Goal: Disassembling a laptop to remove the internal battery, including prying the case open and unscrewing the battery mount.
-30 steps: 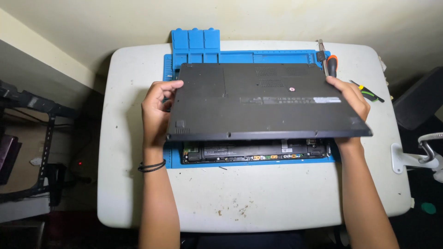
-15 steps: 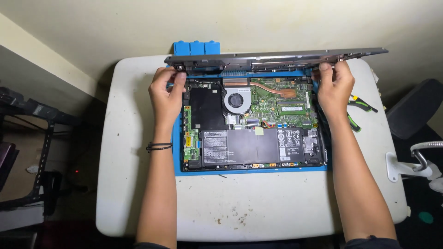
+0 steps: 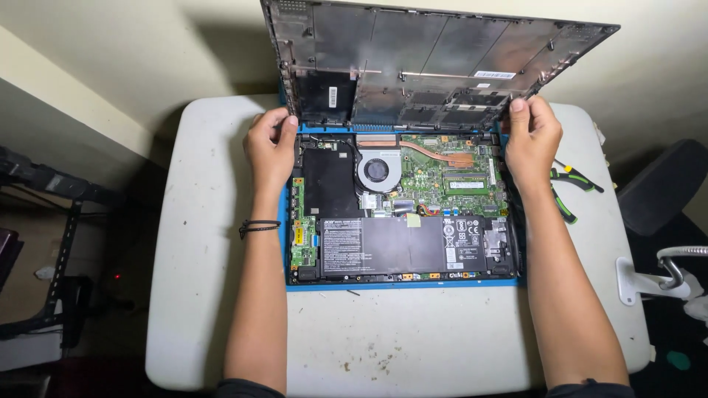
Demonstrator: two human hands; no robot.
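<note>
Bottom cover (image 3: 435, 66) now swung up to near upright by both hands, its inner side facing cam, laptop (image 3: 402, 210) insides fully bared

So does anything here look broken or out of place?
Nothing looks damaged. The bottom cover is tilted up, held by the left hand and right hand over the open laptop. The white table has small brown specks.

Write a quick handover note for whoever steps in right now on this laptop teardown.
Left hand: grips the left edge of the bottom cover.
Right hand: grips its right edge.
Cover is tilted up at the far side, off the laptop, which lies open on the blue mat.
Done: cover freed; fan, board and battery exposed.
Left: set the cover down.
</note>
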